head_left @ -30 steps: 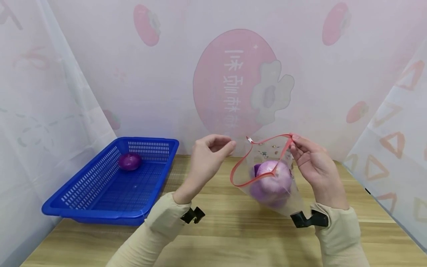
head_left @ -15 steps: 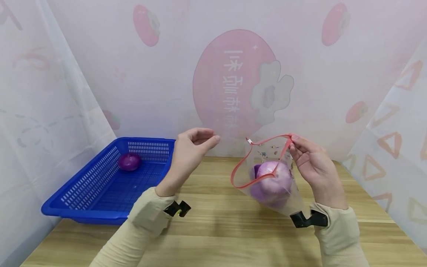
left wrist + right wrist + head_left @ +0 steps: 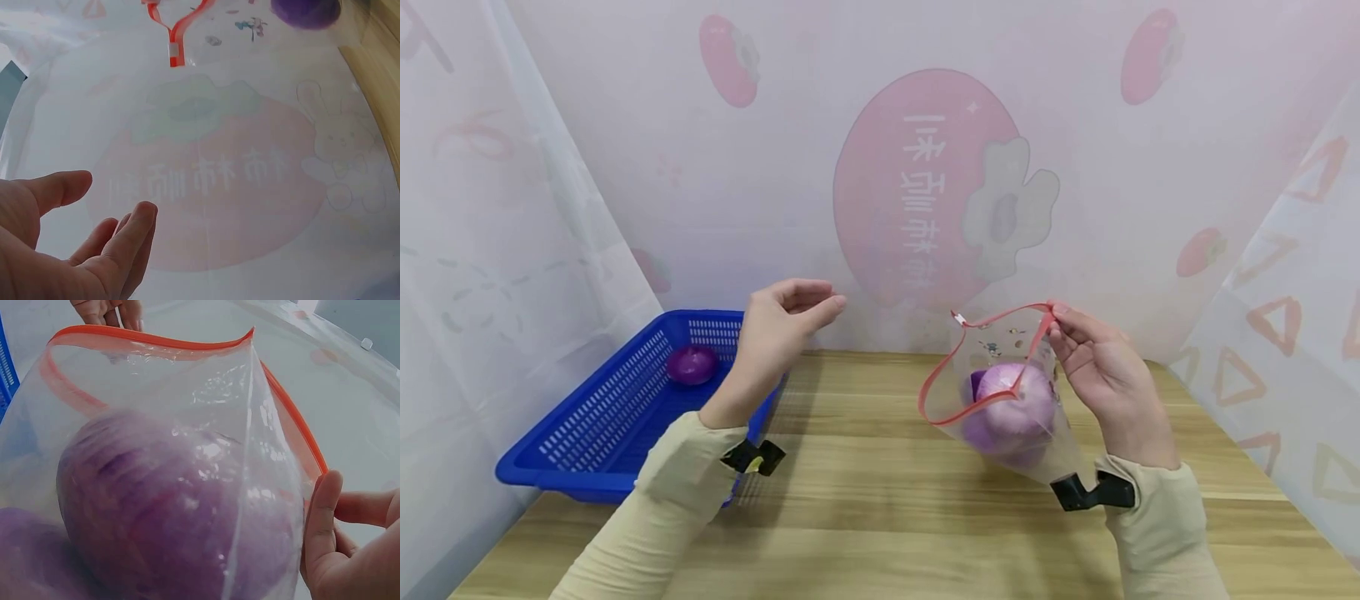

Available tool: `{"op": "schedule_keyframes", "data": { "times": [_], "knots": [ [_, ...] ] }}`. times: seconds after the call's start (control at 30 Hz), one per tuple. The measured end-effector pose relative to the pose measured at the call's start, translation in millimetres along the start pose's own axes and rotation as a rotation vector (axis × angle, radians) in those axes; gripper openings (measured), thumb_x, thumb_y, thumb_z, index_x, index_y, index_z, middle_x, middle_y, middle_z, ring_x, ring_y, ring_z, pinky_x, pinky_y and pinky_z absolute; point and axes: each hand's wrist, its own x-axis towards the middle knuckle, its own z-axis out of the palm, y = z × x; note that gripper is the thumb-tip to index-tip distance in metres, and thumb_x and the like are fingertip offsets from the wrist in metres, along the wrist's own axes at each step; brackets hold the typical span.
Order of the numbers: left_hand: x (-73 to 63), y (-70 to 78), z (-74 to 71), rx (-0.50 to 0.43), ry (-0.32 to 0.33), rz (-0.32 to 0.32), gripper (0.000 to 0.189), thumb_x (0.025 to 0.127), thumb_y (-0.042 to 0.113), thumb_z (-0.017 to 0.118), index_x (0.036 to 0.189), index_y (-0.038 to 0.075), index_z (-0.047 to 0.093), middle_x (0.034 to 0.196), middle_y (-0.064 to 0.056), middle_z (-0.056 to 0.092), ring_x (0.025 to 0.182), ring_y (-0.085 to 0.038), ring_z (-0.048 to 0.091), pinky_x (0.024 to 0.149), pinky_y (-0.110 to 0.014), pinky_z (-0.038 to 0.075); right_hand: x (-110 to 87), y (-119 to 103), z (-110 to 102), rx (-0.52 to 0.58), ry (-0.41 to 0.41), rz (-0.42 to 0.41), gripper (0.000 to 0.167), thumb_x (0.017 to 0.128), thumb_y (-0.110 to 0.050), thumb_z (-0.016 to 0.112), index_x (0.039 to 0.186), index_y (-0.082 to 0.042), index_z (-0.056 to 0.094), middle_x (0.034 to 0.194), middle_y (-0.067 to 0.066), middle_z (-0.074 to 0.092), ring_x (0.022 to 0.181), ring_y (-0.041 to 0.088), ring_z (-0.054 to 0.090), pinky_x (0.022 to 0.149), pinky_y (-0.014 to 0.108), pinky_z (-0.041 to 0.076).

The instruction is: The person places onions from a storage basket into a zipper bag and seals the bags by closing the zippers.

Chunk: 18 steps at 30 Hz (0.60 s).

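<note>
My right hand [image 3: 1108, 367] pinches the red-edged rim of a clear zipper bag [image 3: 958, 417], whose mouth gapes toward the left. Inside the bag sits a large pale purple onion [image 3: 1018, 400], with more purple produce beneath and beside it. The right wrist view has the onion [image 3: 169, 506] close up behind the plastic, thumb and fingers [image 3: 325, 519] at the red edge. My left hand [image 3: 778, 333] holds nothing, in the air over the right side of a blue basket [image 3: 595, 483]; thumb and fingers are apart. One dark purple onion [image 3: 692, 365] lies in the basket's far part.
The basket stands on the left of a wooden table [image 3: 880, 500]. A white printed curtain [image 3: 760, 167] hangs behind the table and along both sides. Between basket and bag is bare tabletop.
My left hand has moved left, away from the bag's mouth to above the basket's right edge. My right hand and the bag have stayed almost still.
</note>
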Motion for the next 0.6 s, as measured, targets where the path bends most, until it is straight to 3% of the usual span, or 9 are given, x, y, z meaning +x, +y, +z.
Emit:
{"op": "schedule_keyframes", "data": {
  "times": [0.37, 0.6],
  "knots": [
    [11.2, -10.1, -28.4, 0.02, 0.001, -0.041, 0.045, 0.088, 0.034, 0.077, 0.119, 0.003, 0.067, 0.11, -0.011, 0.068, 0.097, -0.022, 0.067, 0.081, -0.027, 0.056, 0.2, 2.0, -0.7, 0.001, 0.012, 0.002, 0.015, 0.097, 0.007, 0.055, 0.096, 0.01, 0.069, 0.087, 0.015, 0.068, 0.07, 0.02, 0.066, 0.067, 0.023, 0.057],
    [20.4, -20.4, -51.6, 0.017, 0.027, -0.099, 0.047, 0.089, 0.029, 0.075, 0.122, -0.002, 0.063, 0.114, -0.017, 0.065, 0.092, -0.014, 0.068, 0.08, -0.023, 0.056, 1.3, 1.9, 0.2, -0.005, 0.0, 0.004, 0.016, 0.098, 0.007, 0.054, 0.097, 0.011, 0.069, 0.087, 0.015, 0.068, 0.071, 0.02, 0.066, 0.067, 0.024, 0.057]
  ]
}}
